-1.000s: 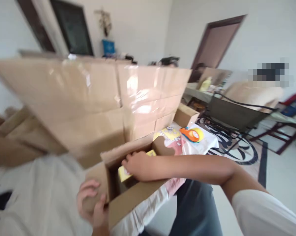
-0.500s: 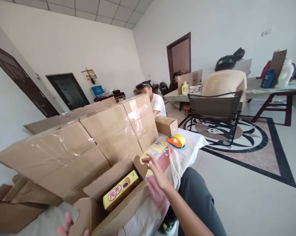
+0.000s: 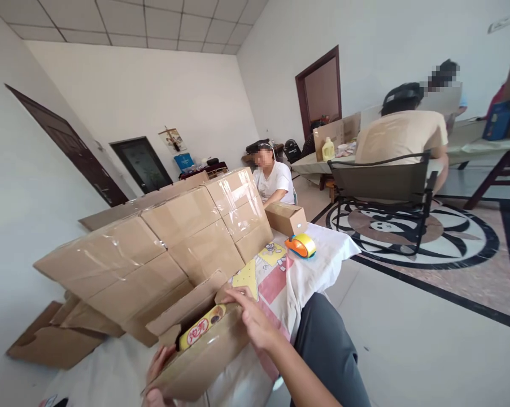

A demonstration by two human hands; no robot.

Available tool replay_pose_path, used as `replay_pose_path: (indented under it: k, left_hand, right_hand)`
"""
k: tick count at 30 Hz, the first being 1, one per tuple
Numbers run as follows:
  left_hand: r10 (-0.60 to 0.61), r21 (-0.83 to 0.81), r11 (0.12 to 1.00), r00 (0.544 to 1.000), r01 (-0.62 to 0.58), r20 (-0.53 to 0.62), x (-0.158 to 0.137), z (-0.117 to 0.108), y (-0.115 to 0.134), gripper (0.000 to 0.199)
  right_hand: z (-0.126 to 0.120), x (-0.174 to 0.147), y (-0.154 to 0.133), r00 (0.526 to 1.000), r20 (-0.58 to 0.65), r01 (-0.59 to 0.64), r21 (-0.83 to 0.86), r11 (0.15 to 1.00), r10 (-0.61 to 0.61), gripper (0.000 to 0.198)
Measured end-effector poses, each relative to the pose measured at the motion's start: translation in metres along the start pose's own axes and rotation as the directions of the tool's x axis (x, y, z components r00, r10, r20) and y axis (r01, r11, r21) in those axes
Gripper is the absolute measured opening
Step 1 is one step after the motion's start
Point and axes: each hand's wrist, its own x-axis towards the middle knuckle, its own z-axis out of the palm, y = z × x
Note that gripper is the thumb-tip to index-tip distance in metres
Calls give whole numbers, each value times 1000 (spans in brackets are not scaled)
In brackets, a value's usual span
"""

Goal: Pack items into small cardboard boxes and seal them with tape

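A cardboard box (image 3: 208,362) stands open-topped in front of me, its long side flap (image 3: 187,302) raised at the back. Inside lies a yellow packet box (image 3: 197,332) with red printing, partly hidden by the near wall. My left hand (image 3: 157,373) is closed round the left end of the cardboard box, fingers on the end flap and thumb low on the outside. At the other end, my right hand (image 3: 255,322) lies with outstretched fingers over the right end flap, bending it inward. An orange and yellow tape dispenser (image 3: 301,246) rests farther back on the table.
Taped cartons (image 3: 195,226) are stacked behind the box. A small closed carton (image 3: 286,218) stands near the tape dispenser on the cloth-covered table (image 3: 326,249). Flattened cardboard (image 3: 60,339) lies at left. One person (image 3: 275,181) sits beyond the stack; others are at right.
My right hand has come down onto the right end flap, which now leans inward. My left hand has closed on the left end. The view has shifted slightly.
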Motion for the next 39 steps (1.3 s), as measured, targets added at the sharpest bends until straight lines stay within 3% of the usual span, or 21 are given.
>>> replay_pose_path:
  k: [2,6,10,14,18,21,23,26,32,36,39]
  left_hand:
    - [-62,-55,997,998,61,-1,0,-2,1,62]
    - [-80,52,995,996,82,-49,6,-1,11,82]
    - [-100,42,994,995,100,19,16,-1,20,93]
    - [-36,71,997,992,28,122,22,-5,18,82]
    - [-56,127,991,991,40,122,38,-12,5,78]
    - [-147,9,989,979,147,143,54,-12,-2,98]
    - [-208,-76,971,960,225,185,63,-9,-3,100]
    - [-242,-131,952,940,278,241,71,-3,-1,86]
    - [-116,-200,964,955,174,272,76,3,-7,34]
    - [-68,-253,956,954,146,292,64,6,-7,26]
    - [-97,-289,940,954,181,283,55,8,-5,25]
  right_hand:
    - [2,3,5,998,-7,-60,-47,997,59,64]
    - [16,13,21,966,-138,-231,-67,971,220,42]
    - [28,21,33,944,-232,-243,-4,970,235,40]
    - [32,24,36,942,-245,-241,-9,970,232,35]
    - [35,21,39,941,-249,-244,-34,969,228,42]
    - [36,19,40,942,-241,-251,-51,967,232,59]
    - [36,18,39,940,-225,-269,-28,963,256,64]
    - [36,16,36,933,-213,-290,27,957,289,61]
    - [43,10,31,892,-286,-341,80,937,350,55]
    - [47,7,31,885,-322,-320,105,942,337,50]
    - [47,5,33,896,-316,-296,101,950,312,48]
